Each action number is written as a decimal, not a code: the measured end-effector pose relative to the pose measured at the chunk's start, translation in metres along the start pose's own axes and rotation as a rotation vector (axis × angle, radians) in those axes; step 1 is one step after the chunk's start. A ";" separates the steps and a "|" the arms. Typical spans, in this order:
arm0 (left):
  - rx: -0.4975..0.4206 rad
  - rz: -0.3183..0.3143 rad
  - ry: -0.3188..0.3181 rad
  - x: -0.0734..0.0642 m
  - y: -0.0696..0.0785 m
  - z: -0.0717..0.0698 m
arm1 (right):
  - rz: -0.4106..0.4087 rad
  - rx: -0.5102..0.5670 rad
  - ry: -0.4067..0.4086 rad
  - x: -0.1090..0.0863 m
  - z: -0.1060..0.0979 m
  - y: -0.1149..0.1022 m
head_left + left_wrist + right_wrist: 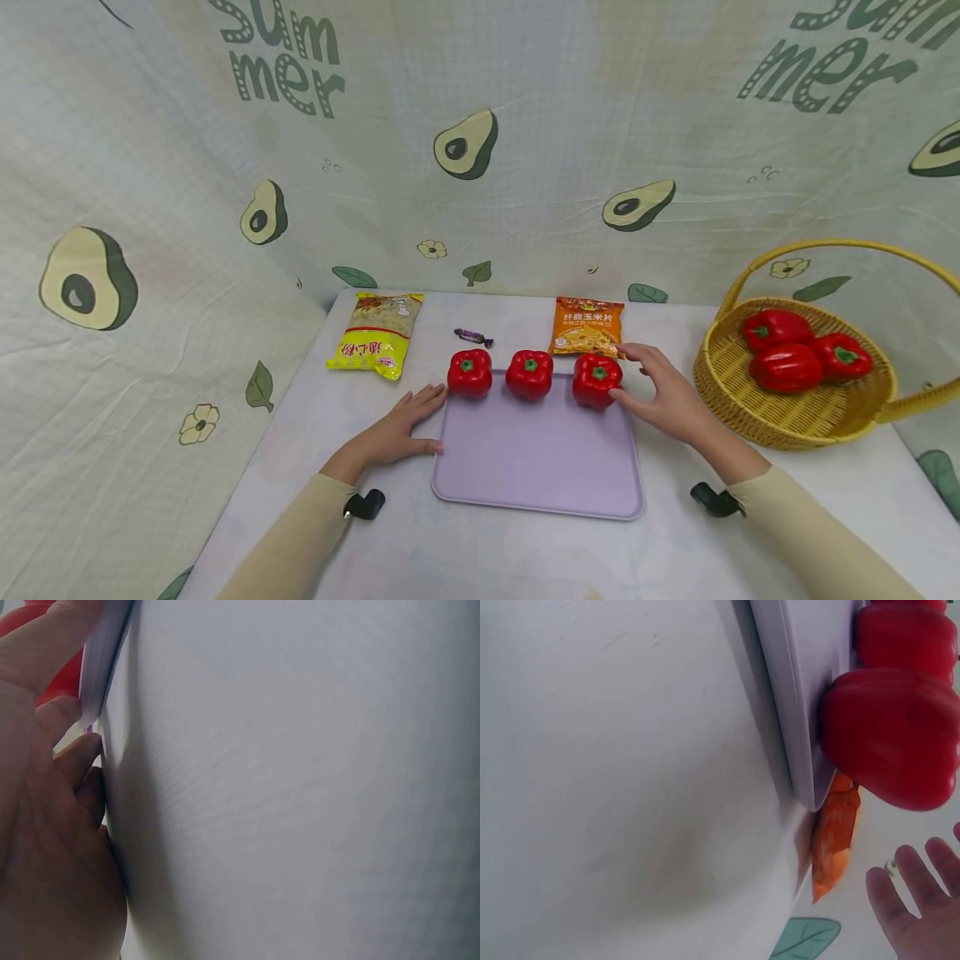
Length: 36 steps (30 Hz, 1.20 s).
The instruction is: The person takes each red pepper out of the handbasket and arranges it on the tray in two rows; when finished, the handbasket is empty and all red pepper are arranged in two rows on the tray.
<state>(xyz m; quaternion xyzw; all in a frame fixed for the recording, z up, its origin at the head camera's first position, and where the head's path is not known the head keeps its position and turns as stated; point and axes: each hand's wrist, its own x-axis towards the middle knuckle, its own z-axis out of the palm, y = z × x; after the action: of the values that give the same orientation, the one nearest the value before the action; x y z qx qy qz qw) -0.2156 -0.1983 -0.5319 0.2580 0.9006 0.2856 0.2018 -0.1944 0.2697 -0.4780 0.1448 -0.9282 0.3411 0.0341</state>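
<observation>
Three red bell peppers stand in a row along the far side of a lilac tray (536, 458): a left pepper (470, 375), a middle pepper (529, 377) and a right pepper (595, 387). My left hand (401, 432) is at the tray's left edge, thumb and fingers spread; in the left wrist view its fingertips reach the tray's rim (109, 652). Beside the right pepper is my right hand (671, 404), thumb and fingers apart. The right wrist view shows its fingers (922, 881) extended, with a gap to that pepper (892, 739).
A yellow wicker basket (720, 417) with three red peppers (787, 367) stands at the right. Behind the tray lie a yellow food packet (382, 333), a purple-wrapped candy (472, 337) and an orange snack bag (587, 325). An avocado-print cloth (525, 233) hangs behind.
</observation>
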 end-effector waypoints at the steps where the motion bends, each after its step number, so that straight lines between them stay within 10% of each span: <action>1: 0.001 0.000 0.000 0.000 0.000 0.000 | 0.002 0.000 0.004 -0.001 -0.002 0.001; 23: 0.001 0.001 0.002 -0.001 0.002 0.000 | 0.040 -0.143 0.142 -0.039 -0.069 0.021; 36: 0.007 0.006 0.002 -0.001 0.001 0.000 | 0.227 -0.231 0.120 -0.057 -0.115 0.052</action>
<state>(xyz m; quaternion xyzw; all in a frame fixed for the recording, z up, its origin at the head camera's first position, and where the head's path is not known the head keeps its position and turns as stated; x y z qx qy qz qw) -0.2147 -0.1979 -0.5309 0.2610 0.9011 0.2834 0.1991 -0.1590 0.3950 -0.4315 0.0134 -0.9679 0.2420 0.0670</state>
